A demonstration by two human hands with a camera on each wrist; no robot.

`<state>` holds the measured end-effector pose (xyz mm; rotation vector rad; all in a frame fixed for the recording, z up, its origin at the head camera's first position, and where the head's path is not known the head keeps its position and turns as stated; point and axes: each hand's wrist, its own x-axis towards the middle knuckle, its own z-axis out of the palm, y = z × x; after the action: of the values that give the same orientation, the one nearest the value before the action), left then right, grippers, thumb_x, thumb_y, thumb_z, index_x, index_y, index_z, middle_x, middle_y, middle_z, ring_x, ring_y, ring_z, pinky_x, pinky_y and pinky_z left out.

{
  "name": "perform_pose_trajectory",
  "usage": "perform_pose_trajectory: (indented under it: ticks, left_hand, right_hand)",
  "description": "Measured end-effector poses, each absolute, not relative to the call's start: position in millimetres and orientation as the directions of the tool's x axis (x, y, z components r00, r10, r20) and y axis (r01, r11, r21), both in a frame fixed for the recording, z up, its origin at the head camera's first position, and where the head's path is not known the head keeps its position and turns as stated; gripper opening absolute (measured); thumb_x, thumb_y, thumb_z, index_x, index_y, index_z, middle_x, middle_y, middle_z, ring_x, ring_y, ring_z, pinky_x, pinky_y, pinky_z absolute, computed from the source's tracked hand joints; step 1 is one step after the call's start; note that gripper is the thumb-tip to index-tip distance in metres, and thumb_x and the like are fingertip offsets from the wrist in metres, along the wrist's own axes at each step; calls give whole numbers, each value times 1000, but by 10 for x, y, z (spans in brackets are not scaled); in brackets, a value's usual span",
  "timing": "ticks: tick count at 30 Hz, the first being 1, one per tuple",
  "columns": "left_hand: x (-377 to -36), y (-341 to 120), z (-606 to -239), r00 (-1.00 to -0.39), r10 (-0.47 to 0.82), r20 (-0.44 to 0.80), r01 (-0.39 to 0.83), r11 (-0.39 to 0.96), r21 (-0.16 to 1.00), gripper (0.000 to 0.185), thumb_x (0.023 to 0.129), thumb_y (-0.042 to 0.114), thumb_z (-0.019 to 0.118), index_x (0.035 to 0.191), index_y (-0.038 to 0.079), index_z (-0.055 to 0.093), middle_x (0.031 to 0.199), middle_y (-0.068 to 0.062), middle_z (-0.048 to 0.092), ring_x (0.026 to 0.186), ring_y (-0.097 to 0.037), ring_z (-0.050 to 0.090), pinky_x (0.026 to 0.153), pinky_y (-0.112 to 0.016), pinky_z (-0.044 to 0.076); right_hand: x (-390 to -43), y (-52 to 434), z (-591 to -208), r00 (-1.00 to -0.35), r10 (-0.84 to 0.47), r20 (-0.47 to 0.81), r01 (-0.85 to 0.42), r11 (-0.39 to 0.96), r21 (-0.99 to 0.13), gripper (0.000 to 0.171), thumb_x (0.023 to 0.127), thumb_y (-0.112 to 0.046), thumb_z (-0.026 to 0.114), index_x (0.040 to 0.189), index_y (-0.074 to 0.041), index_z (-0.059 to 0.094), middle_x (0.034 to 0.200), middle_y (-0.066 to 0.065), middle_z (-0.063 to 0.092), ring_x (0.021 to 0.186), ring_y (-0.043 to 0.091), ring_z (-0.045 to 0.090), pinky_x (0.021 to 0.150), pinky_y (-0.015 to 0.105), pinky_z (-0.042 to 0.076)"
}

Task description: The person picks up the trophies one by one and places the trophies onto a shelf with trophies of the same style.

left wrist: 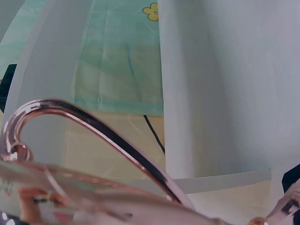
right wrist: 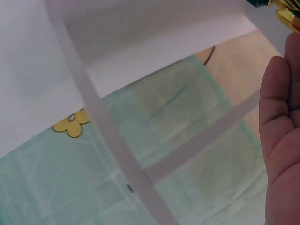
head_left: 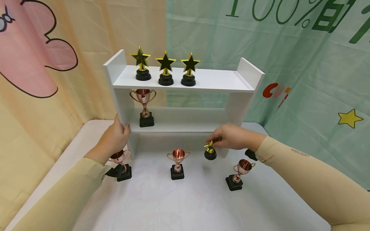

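Here, item one: a small star trophy (head_left: 210, 151), gold on a black round base, pinched at its top by the fingers of the right hand (head_left: 231, 137) and held just above the counter (head_left: 179, 205), in front of the shelf unit's (head_left: 185, 96) right leg. The head view shows the whole grip; the right wrist view gives only the palm edge and a gold scrap of the star (right wrist: 287, 14) at its top corner, with the shelf's white boards behind.

Left hand (head_left: 114, 139): fingers curled round the shelf unit's left upright at the lower shelf. Its wrist view shows what the head view half hides: the rim and handle of a copper cup (left wrist: 84, 154), very close to the lens.

Counter, head view: three copper cups on black square bases, one under the left wrist (head_left: 121, 163), one in the middle (head_left: 177, 163), one at right (head_left: 240, 175). The middle cup stands just left of the held trophy.

Lower shelf: one copper cup (head_left: 144, 107) at left. Top shelf: three gold stars (head_left: 165, 68) in a row, left of centre.

Backdrop: green cloth (head_left: 289, 64) printed "100%", then characters cut off; red letters beside the shelf unit, partly hidden. Peach cloth (head_left: 43, 80) at left.
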<state>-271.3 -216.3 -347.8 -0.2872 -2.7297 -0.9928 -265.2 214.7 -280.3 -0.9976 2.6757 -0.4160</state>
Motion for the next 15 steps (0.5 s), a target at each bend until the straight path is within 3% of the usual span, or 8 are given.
perform_pose_trajectory:
  ticks: [15]
  left_hand:
    - [-2719, -2168, -3479, -958, 107, 266, 253, 752, 609, 69, 111, 28, 31, 168, 9, -3, 159, -40, 38, 136, -61, 50, 109, -74, 41]
  right_hand:
    - [-2384, 2232, -2695, -757, -640, 133, -632, 663, -402, 30, 97, -7, 74, 126, -11, 77, 115, 1, 80, 97, 11, 73, 74, 24, 57]
